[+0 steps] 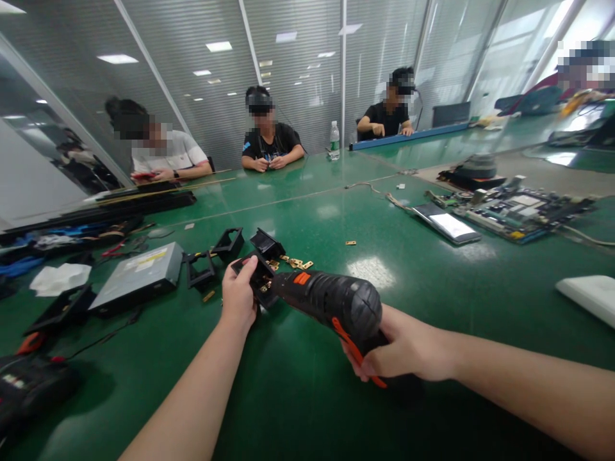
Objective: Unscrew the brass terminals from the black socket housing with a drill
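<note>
My left hand (241, 291) is closed on a black plastic socket housing (259, 278), tilted over the table, with small brass-coloured parts inside it. In my right hand (394, 349) is a black cordless drill (331, 301) with orange accents, held by its grip. Its front end points left into the housing; the tip is hidden from view. Just behind the housing lies a little pile of brass contact strips (295, 261). More black plastic housings (228, 242) stand beside and behind my left hand. One brass strip (351, 242) lies apart to the right.
On the green table (298, 397), a silver disc drive (139, 275) and a white tissue (60, 280) lie left. Another power tool (33, 384) sits at the near left. A phone (446, 223) and a circuit board (523, 205) lie right. Several people sit across, near a bottle (334, 141).
</note>
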A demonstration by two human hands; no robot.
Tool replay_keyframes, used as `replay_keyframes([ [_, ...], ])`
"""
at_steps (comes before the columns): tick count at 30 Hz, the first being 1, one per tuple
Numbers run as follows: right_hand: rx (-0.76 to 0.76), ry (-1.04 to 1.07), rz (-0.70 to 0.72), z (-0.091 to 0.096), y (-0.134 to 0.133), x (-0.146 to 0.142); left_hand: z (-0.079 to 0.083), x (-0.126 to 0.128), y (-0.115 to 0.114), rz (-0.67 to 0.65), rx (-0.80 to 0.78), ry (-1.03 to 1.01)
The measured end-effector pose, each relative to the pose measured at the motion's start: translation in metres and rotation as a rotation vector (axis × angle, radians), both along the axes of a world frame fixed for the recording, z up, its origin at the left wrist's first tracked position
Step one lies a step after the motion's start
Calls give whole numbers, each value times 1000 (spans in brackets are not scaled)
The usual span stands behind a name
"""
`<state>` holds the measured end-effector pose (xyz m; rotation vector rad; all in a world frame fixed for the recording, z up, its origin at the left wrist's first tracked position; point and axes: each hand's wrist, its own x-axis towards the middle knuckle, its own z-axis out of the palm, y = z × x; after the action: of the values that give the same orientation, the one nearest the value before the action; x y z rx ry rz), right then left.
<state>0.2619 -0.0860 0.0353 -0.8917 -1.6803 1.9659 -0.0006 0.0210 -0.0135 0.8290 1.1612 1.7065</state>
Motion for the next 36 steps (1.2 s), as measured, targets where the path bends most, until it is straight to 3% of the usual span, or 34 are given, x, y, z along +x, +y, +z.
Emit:
replay_keyframes([
  [7,-65,82,134,-5,10,1,-2,-1,2,30,52,38],
  [12,-120,139,200,-9,10,1,6,3,-1,33,53,48],
  [17,-6,25,154,-8,6,-1,11,4,-3,51,19,37],
  [23,-45,189,65,-22,9,0,-3,-6,6,-34,37,-20],
  [28,-33,204,94,-33,21,5,-8,-10,10,6,48,-37],
  [33,31,65,83,-16,18,8,-7,-10,8,0,55,-44],
  [36,120,-152,-9,0,9,6,-7,-10,8,-7,51,-40],
])
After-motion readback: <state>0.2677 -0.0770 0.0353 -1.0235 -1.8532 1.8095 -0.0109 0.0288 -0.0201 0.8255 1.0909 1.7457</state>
